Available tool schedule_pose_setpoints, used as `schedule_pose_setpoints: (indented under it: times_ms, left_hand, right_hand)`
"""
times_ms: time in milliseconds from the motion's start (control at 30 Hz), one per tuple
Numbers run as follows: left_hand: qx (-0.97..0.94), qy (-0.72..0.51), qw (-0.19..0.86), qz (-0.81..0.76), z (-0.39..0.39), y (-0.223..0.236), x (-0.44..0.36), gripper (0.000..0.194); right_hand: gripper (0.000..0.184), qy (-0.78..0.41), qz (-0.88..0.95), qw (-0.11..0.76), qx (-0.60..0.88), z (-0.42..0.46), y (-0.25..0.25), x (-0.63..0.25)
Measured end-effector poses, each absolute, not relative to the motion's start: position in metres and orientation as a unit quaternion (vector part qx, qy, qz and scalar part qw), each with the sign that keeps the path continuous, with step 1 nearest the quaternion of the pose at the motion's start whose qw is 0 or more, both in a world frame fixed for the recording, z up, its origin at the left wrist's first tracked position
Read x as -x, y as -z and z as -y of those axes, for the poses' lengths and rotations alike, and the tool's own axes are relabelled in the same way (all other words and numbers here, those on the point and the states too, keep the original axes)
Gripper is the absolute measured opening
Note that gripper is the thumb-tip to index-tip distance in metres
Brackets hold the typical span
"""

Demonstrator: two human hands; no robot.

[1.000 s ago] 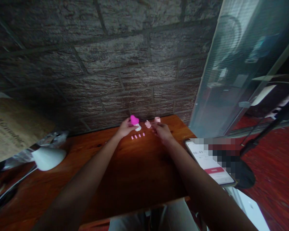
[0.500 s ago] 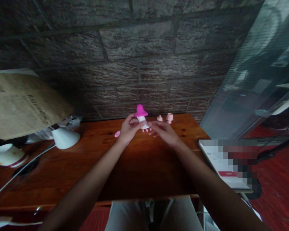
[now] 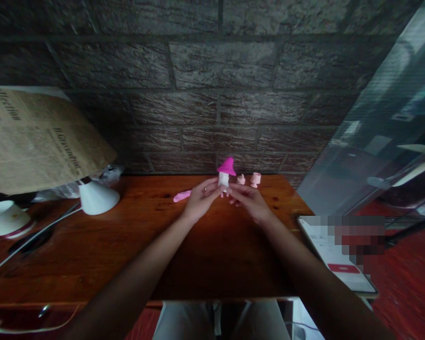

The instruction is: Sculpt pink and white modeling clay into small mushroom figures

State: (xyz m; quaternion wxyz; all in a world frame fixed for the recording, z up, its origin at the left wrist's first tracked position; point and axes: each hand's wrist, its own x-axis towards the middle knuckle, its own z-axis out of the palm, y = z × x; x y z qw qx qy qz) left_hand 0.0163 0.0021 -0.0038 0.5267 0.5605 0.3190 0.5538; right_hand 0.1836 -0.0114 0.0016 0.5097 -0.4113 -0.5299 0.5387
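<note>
A toy mushroom (image 3: 226, 167) with a bright pink cap and a white stem stands upright between my hands, above the back part of the table. My left hand (image 3: 201, 200), with a ring on one finger, is closed around the stem from the left. From the other side, my right hand (image 3: 250, 200) pinches the lower end of the stem. Small pink bits show under the stem, too small to make out. A long pink piece (image 3: 182, 196) lies left of my left hand. Behind my right hand stand a small pale pink figure (image 3: 241, 179) and a pale pink cup-like piece (image 3: 255, 179).
On the left of the wooden table (image 3: 219, 255) stand a lamp (image 3: 97, 198) with a newsprint shade and a white paper cup (image 3: 7, 218). A tablet-like screen (image 3: 343, 264) sits at the right edge. The brick wall (image 3: 191, 108) closes off the back.
The view has shifted, so the hands and mushroom appear farther right. The mushroom's cap now leans differently, and my right fingers are closer against the stem's base. More of the long pink piece shows.
</note>
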Motion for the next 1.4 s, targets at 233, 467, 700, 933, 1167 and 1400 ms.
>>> schedule_pose_setpoints:
  times_ms: [233,467,700,933,1167,1400]
  left_hand:
    - [-0.595,-0.539,0.517,-0.296,-0.001,0.008,-0.014,0.037]
    - [-0.596,-0.549,0.502,-0.302,0.002,0.008,-0.017,0.043]
    - [-0.598,-0.567,0.468,-0.319,0.006,0.011,-0.017,0.068]
    - [-0.66,-0.561,0.393,-0.31,0.006,0.015,-0.015,0.064]
    - [-0.672,-0.57,0.372,-0.293,0.005,0.022,-0.017,0.055]
    - [-0.652,-0.572,0.409,-0.285,0.008,0.017,-0.02,0.051]
  right_hand:
    - [0.041,-0.578,0.498,0.5,0.41,0.012,-0.003,-0.185]
    - [0.039,-0.592,0.49,0.498,0.402,0.012,-0.005,-0.188]
    - [0.039,-0.636,0.439,0.495,0.396,0.011,-0.006,-0.189]
    - [0.046,-0.68,0.408,0.488,0.365,0.009,-0.003,-0.191]
    - [0.041,-0.671,0.421,0.487,0.368,0.007,0.0,-0.193]
    - [0.038,-0.666,0.413,0.504,0.362,0.008,0.001,-0.19]
